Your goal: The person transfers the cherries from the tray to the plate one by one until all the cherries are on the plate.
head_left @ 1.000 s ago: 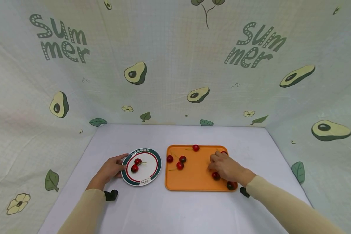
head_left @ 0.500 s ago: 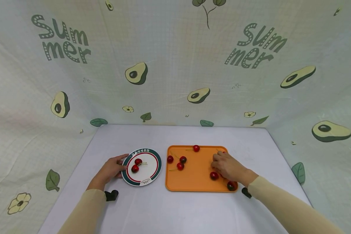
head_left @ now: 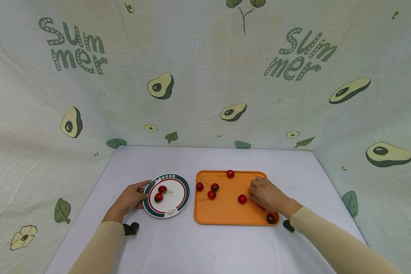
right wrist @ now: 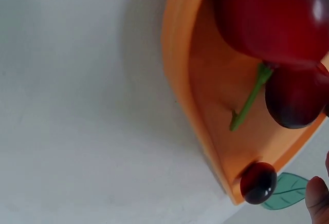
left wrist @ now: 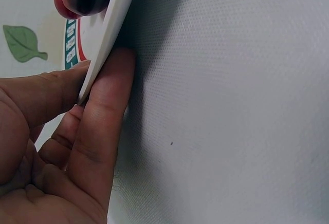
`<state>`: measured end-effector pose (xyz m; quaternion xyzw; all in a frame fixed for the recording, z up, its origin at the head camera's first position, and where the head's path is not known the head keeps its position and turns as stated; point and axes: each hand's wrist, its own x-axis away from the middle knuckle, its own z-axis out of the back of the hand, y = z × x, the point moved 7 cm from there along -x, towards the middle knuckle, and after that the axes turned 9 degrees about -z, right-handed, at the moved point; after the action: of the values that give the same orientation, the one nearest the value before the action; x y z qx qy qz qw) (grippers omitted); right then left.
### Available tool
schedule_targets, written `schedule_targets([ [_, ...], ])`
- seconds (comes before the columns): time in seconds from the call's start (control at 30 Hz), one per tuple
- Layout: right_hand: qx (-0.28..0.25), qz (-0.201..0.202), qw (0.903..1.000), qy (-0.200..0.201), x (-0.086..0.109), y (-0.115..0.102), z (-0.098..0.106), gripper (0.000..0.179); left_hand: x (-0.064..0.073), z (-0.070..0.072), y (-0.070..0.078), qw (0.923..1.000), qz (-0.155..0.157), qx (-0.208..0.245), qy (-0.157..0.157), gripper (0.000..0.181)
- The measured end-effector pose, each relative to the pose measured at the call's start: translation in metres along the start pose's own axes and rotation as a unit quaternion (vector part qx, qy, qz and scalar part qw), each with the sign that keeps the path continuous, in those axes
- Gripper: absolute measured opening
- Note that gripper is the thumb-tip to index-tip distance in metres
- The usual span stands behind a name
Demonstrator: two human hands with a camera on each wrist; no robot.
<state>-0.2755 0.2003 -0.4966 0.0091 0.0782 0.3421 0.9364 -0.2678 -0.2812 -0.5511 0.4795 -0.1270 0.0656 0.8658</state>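
Observation:
My left hand (head_left: pixel 131 198) grips the left rim of a white plate (head_left: pixel 176 201) with a green-and-red border. In the left wrist view, the thumb lies over the plate's edge and fingers are beneath it. Two cherries (head_left: pixel 158 197) lie on the plate. My right hand (head_left: pixel 268 196) is low over the right part of an orange tray (head_left: pixel 222 215), fingers bent downward. A red cherry (head_left: pixel 242 199) lies just left of its fingertips. In the right wrist view only a bit of that hand (right wrist: pixel 320 201) shows; whether it pinches anything is hidden.
Other cherries (head_left: pixel 211 195) lie in the tray's left half, one (head_left: pixel 230 174) at its back rim and one (head_left: pixel 271 218) at its front right corner. Another cherry (right wrist: pixel 258 183) sits in a tray corner. A printed cloth (head_left: pixel 198 57) hangs behind the white table (head_left: pixel 191 247).
The cherry by my right fingertips has moved left and slightly back. My right hand has shifted slightly right, covering the cherry near the back right corner. My left hand stays on the plate.

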Motion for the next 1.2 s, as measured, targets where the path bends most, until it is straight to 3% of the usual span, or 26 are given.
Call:
schedule_targets([
  [0.77,0.015,-0.022,0.9979,0.059,-0.016,-0.005,0.007,0.014,-0.002,0.003,0.003,0.9999,0.003,-0.01,-0.004,0.066],
  [1.2,0.008,-0.059,0.9971,0.047,-0.032,-0.005,0.013,0.015,0.0,0.003,0.005,0.9998,0.006,-0.013,-0.013,0.067],
])
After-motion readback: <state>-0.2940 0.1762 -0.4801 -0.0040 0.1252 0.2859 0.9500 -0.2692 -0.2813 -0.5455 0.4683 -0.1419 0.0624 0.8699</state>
